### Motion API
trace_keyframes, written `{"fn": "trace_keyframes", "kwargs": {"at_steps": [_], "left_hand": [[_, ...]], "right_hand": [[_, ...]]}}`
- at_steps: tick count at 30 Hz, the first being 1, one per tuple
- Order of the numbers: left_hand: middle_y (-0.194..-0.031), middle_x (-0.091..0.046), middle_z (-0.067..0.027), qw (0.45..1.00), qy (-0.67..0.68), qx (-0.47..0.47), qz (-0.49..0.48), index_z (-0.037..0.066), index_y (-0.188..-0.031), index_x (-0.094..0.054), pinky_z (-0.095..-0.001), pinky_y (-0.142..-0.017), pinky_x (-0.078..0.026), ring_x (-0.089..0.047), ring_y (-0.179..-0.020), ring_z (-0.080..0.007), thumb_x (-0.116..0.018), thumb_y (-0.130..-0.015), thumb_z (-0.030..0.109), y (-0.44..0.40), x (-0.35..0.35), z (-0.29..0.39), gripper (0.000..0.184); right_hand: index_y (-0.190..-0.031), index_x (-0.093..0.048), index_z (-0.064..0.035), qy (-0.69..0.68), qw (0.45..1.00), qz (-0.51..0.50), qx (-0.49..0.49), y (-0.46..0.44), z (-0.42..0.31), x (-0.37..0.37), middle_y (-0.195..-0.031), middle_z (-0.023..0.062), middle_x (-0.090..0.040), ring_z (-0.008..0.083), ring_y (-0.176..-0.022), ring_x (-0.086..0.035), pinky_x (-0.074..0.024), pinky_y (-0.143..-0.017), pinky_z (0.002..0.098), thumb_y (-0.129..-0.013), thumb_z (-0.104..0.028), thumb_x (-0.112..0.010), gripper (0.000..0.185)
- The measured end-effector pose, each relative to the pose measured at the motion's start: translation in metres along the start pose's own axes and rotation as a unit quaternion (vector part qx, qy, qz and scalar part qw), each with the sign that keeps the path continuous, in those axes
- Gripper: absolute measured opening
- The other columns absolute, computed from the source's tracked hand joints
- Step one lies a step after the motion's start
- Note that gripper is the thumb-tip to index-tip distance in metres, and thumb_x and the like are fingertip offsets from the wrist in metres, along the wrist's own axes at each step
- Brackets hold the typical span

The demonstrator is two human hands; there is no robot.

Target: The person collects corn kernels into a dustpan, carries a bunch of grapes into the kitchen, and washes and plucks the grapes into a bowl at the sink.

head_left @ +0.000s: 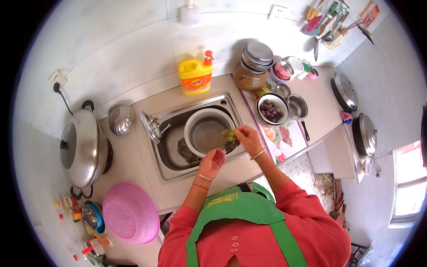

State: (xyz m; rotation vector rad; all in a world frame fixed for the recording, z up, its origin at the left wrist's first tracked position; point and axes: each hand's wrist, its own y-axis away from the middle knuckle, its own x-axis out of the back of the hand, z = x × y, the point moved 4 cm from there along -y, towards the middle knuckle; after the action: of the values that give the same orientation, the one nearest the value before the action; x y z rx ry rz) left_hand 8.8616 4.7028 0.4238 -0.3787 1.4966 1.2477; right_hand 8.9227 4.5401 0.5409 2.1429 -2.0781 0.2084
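My right hand is closed in a pinch on a green grape stem, held over the right side of the pot. Something dark hangs just under the stem; I cannot make out whether it is a grape. My left hand is cupped palm up with its fingers apart, near the front rim of the pot, and nothing shows in it. The round metal pot sits in the steel sink. To the right, a white bowl holds dark purple grapes.
The faucet reaches over the sink's left side. A yellow detergent bottle stands behind it. A pink basin and a large lidded wok are on the left. A saucepan lies right of the grapes, handle toward the counter edge.
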Motion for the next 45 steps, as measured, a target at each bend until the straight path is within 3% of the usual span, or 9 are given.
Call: {"fn": "trace_keyframes", "kwargs": {"at_steps": [4,6,10,15,20,25,28,35,45], "left_hand": [[-0.089,-0.062,-0.0074,0.998,-0.034,0.044,0.031,0.004,-0.092,-0.059,-0.0348,-0.08,-0.051,-0.06,-0.086,-0.0212,-0.054,-0.087,0.015,-0.015,-0.013,-0.019,0.013],[-0.089,-0.062,-0.0074,0.997,-0.027,0.062,0.036,0.004,-0.092,-0.059,-0.0343,-0.08,-0.051,-0.06,-0.086,-0.021,-0.054,-0.087,0.014,-0.021,-0.014,-0.025,0.013],[-0.088,-0.062,-0.0071,0.996,-0.027,0.067,0.045,0.004,-0.092,-0.06,-0.0336,-0.079,-0.051,-0.059,-0.086,-0.0206,-0.055,-0.087,0.014,-0.031,-0.011,-0.032,0.012],[-0.088,-0.061,-0.0067,0.996,-0.022,0.055,0.071,0.004,-0.092,-0.059,-0.0332,-0.078,-0.051,-0.059,-0.086,-0.02,-0.056,-0.086,0.014,-0.033,-0.004,-0.03,0.012],[-0.089,-0.06,-0.0072,0.996,-0.003,0.029,0.084,0.003,-0.093,-0.059,-0.0337,-0.077,-0.051,-0.058,-0.085,-0.0199,-0.055,-0.087,0.014,-0.024,0.008,-0.016,0.013],[-0.089,-0.06,-0.0072,0.993,0.001,0.006,0.115,0.003,-0.092,-0.058,-0.0337,-0.076,-0.051,-0.058,-0.085,-0.0197,-0.055,-0.087,0.013,-0.015,0.03,-0.005,0.012],[-0.088,-0.06,-0.0056,0.992,0.013,0.0,0.124,0.004,-0.092,-0.057,-0.0333,-0.078,-0.05,-0.058,-0.084,-0.0189,-0.053,-0.089,0.015,-0.011,0.034,-0.004,0.011],[-0.087,-0.061,-0.0054,0.988,0.037,-0.012,0.151,0.005,-0.092,-0.057,-0.0337,-0.078,-0.05,-0.059,-0.083,-0.0188,-0.052,-0.089,0.014,-0.008,0.045,-0.002,0.011],[-0.087,-0.062,-0.006,0.986,0.054,-0.023,0.155,0.005,-0.092,-0.058,-0.0343,-0.079,-0.05,-0.059,-0.084,-0.0194,-0.055,-0.088,0.013,-0.004,0.053,0.0,0.01]], "right_hand": [[-0.088,-0.061,-0.0004,0.094,0.979,0.177,0.032,-0.017,0.009,0.088,-0.07,-0.0022,-0.056,0.0046,-0.063,-0.049,-0.0406,-0.057,0.0198,-0.085,-0.015,-0.06,0.015],[-0.089,-0.062,-0.0002,0.148,0.953,0.213,0.159,-0.033,0.034,0.133,-0.07,-0.0017,-0.057,0.0046,-0.063,-0.049,-0.0411,-0.057,0.0199,-0.085,-0.015,-0.06,0.015],[-0.09,-0.061,0.0025,0.07,0.956,0.278,0.067,-0.045,0.05,0.188,-0.071,0.0009,-0.059,0.005,-0.063,-0.051,-0.0424,-0.057,0.0205,-0.086,-0.016,-0.06,0.019],[-0.09,-0.061,0.0021,0.077,0.949,0.304,0.021,-0.058,0.071,0.208,-0.07,0.0018,-0.06,0.0071,-0.06,-0.052,-0.0423,-0.055,0.0211,-0.085,-0.019,-0.061,0.021],[-0.088,-0.062,0.0002,-0.046,0.948,0.314,0.029,-0.07,0.077,0.216,-0.069,0.0022,-0.059,0.0072,-0.059,-0.051,-0.041,-0.054,0.021,-0.086,-0.02,-0.061,0.02],[-0.088,-0.062,0.0014,0.119,0.936,0.318,0.091,-0.096,0.071,0.242,-0.069,0.0018,-0.06,0.0069,-0.061,-0.053,-0.0421,-0.055,0.0206,-0.086,-0.019,-0.061,0.021],[-0.084,-0.062,0.0023,0.081,0.941,0.326,0.045,-0.104,0.059,0.249,-0.068,0.0038,-0.06,0.0088,-0.061,-0.053,-0.0431,-0.058,0.0232,-0.082,-0.017,-0.063,0.02],[-0.084,-0.063,0.0023,0.208,0.923,0.317,0.069,-0.137,0.057,0.25,-0.067,0.0056,-0.061,0.0095,-0.057,-0.056,-0.0449,-0.054,0.024,-0.082,-0.02,-0.063,0.023],[-0.082,-0.062,0.0048,0.154,0.926,0.34,-0.051,-0.134,0.02,0.21,-0.063,0.0075,-0.061,0.0114,-0.048,-0.059,-0.0512,-0.044,0.0253,-0.082,-0.017,-0.062,0.022]]}}
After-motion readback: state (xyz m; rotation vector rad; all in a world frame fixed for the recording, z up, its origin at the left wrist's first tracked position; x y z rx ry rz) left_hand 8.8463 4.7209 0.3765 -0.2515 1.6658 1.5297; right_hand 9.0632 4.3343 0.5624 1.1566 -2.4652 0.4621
